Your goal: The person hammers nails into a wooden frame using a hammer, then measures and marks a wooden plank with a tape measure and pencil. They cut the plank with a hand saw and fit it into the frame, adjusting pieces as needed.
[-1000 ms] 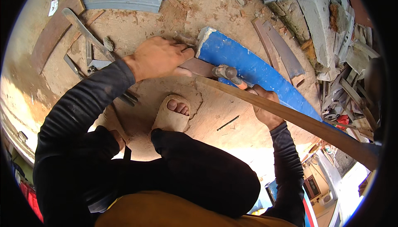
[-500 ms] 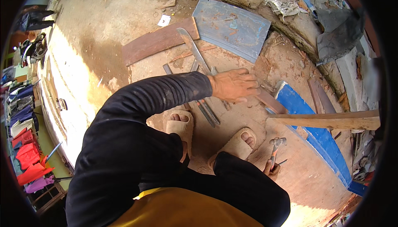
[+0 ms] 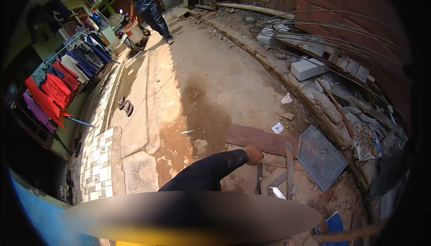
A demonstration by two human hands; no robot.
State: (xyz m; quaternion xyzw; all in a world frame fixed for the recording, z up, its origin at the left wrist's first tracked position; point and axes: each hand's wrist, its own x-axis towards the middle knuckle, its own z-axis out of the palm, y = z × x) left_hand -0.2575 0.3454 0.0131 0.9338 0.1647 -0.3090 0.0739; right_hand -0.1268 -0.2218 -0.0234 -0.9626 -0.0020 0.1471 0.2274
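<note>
My left hand (image 3: pixel 254 155) is at the near edge of a brown wooden board (image 3: pixel 265 138), its fingers curled in. Whether anything is inside them is hidden. Just below the hand, a chisel (image 3: pixel 259 178) with a dark handle lies on the ground. Right of it are an angled metal tool (image 3: pixel 277 186), like a try square, and a machete (image 3: pixel 289 169) whose blade tip overlaps the board. A grey flat panel (image 3: pixel 321 156) touches the board's right end. My right hand does not show; a blurred oval covers the lower middle.
At bottom right lie a blue board (image 3: pixel 336 227) and a wooden strip (image 3: pixel 350 235). Rubble and white blocks (image 3: pixel 309 68) line the right-hand ledge. Far off, a person (image 3: pixel 147 5) walks beside a bucket (image 3: pixel 134 34) and a motorbike. Laundry (image 3: pixel 56 91) hangs at left.
The view has swung up toward the far yard. My left hand has gone from spread above the tools to curled by the brown board. The right hand with its hammer has left view.
</note>
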